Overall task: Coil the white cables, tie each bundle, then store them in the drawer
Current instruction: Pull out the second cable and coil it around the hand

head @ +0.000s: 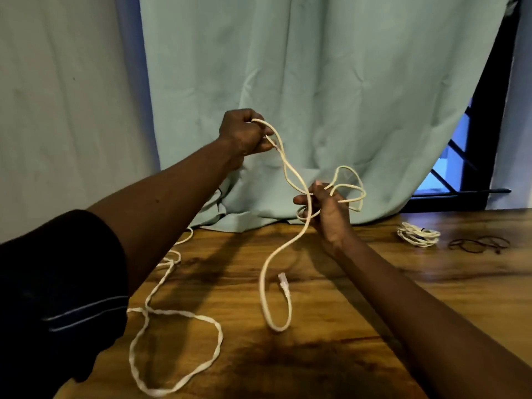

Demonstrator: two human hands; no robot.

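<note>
Both my hands are raised above the wooden table [374, 283] with one white cable [290, 174] between them. My left hand [244, 133] grips a bend of it, held high in front of the curtain. Lower and to the right, my right hand [328, 208] grips a few small loops [349, 185] of the same cable. From there its tail hangs down to the table, curves round and ends in a clear plug [283, 282]. A second white cable [178, 315] lies loose on the table at the left. A coiled, tied white bundle [419, 234] rests at the far right.
Thin dark ties [479, 243] lie on the table to the right of the coiled bundle. A pale green curtain [316, 82] hangs behind the table, its hem touching the back edge. At the far right, a dark window frame [489, 139] is partly uncovered. No drawer is in view.
</note>
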